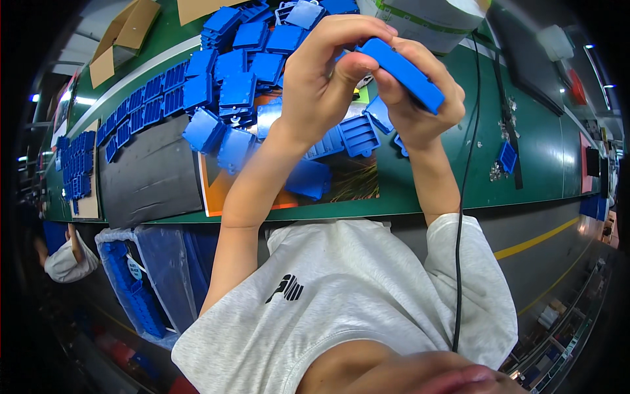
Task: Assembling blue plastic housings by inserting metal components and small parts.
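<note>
Raised above the green table, a long blue plastic case (405, 73) is held up by both hands, its narrow side facing me. My right hand (430, 88) wraps round it, fingers over the far side and thumb at the near one. At its left end my left hand (321, 75) closes in a pinch, thumb and fingertips against the case. What lies between those fingertips is hidden. Below the hands is a compartmented blue tray-like part (359, 136), beside a pile of similar blue cases (237, 88).
Rows of blue parts (154, 98) extend left beside a black sheet (151, 174). A cardboard box (125, 39) and a white-green carton (426, 26) stand behind. A black cable (471, 131) hangs at right, near small scattered bits (497, 172). Another person (69, 259) is at far left.
</note>
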Demonstrator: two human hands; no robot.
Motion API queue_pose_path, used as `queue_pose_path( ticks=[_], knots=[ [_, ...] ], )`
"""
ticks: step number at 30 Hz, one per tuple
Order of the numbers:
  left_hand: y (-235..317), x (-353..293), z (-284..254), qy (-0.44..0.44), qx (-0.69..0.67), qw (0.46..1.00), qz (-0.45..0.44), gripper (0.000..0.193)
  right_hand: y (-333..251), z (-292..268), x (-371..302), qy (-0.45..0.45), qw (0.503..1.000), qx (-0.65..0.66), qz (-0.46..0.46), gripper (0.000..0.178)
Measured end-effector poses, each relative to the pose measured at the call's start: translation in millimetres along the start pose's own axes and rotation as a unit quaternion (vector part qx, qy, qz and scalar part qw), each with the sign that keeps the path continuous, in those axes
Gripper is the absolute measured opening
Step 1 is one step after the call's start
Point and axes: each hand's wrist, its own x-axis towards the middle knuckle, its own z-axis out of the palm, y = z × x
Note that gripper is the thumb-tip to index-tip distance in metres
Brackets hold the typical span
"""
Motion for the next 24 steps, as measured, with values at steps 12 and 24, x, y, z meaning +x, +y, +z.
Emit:
queue_pose_path(
  ticks=[12,24],
  knots=[
    [-2.8,5.6,-11.6,-0.028,0.022,0.998,-0.054,0.024,2.9,3.1,3.4,-0.007,0.995,-0.033,0.090,0.029],
    [20.5,-0.7,-21.7,0.012,0.070,0.968,-0.240,0.025,9.9,0.3,-6.2,-0.096,0.943,0.108,0.299,0.048]
  ],
)
